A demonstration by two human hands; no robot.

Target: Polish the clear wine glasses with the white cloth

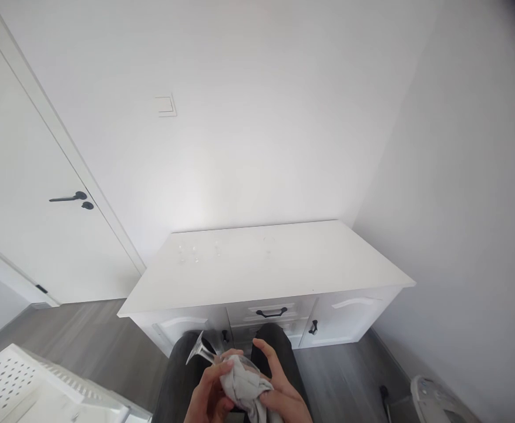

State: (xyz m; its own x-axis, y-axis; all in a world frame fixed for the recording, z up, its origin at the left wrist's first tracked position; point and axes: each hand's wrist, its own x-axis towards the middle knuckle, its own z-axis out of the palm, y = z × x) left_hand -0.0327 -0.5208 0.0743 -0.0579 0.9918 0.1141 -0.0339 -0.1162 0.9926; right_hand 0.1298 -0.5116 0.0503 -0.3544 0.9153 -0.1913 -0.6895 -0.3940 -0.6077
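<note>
My left hand [208,392] grips a clear stemmed wine glass [204,351], its base tilted up and to the left. My right hand [279,388] presses a grey cloth [245,388] against the bowl of the glass, fingers curled around it. Both hands are at the bottom edge of the head view, above my dark trousers. The bowl of the glass is mostly hidden by the cloth.
A white sideboard [283,276] with black handles stands ahead against the wall, with several clear glasses [189,252] on its top. A white door [28,194] is at left, a white perforated basket [14,382] at lower left, a white appliance [433,399] at lower right.
</note>
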